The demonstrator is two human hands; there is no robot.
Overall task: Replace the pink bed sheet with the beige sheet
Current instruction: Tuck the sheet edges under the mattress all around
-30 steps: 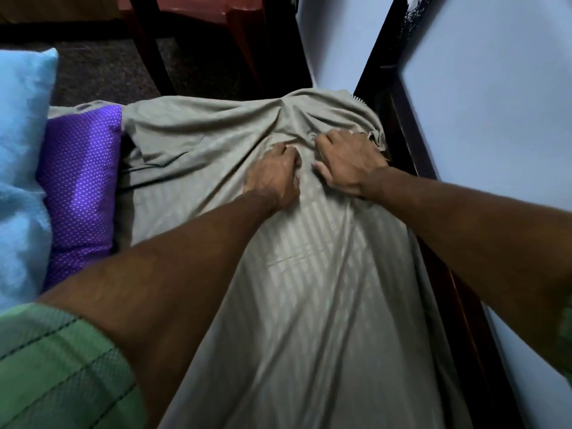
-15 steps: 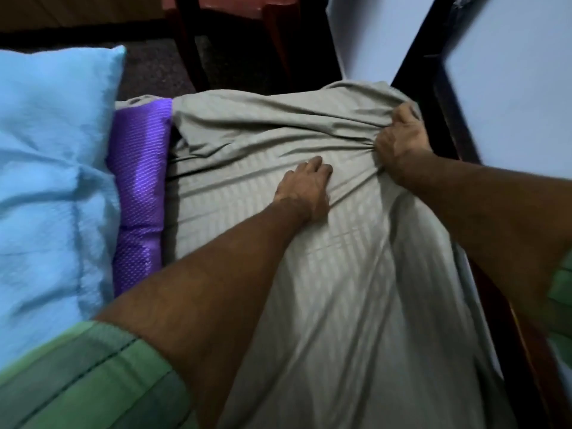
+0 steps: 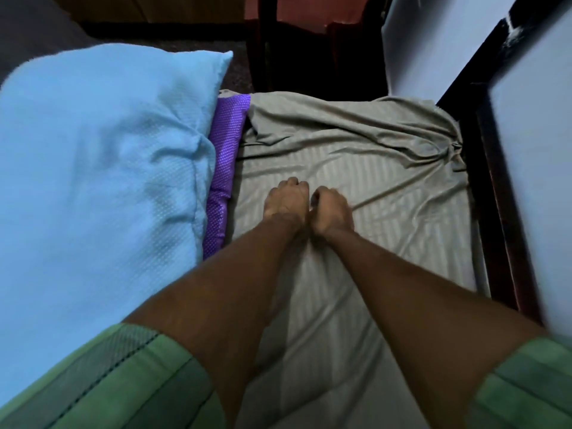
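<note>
I see the beige sheet (image 3: 356, 187) first, since it fills most of the view: striped cloth spread over the bed from the near edge to the far end, flat in the middle, rumpled along the far edge and gathered into a tight bunch at the far right corner against the dark wooden bed frame (image 3: 492, 193). No pink sheet shows anywhere in my view.

Left of it lies a large light blue pillow (image 3: 102, 168), taking up the whole left side. A narrow purple pillow (image 3: 224, 178) sits wedged between the blue one and the sheet, touching both. On the right a pale wall (image 3: 538, 156) runs beside the frame. Past the far end of the bed I make out dark furniture legs (image 3: 263, 41) on a dark floor.

Both forearms reach out from green sleeves (image 3: 123, 382) toward the middle of the bed. The left hand (image 3: 288, 199) and the right hand (image 3: 331, 210) rest side by side on the sheet, almost touching, knuckles up and fingers curled under. I cannot tell whether either one pinches the cloth or is merely clenched.
</note>
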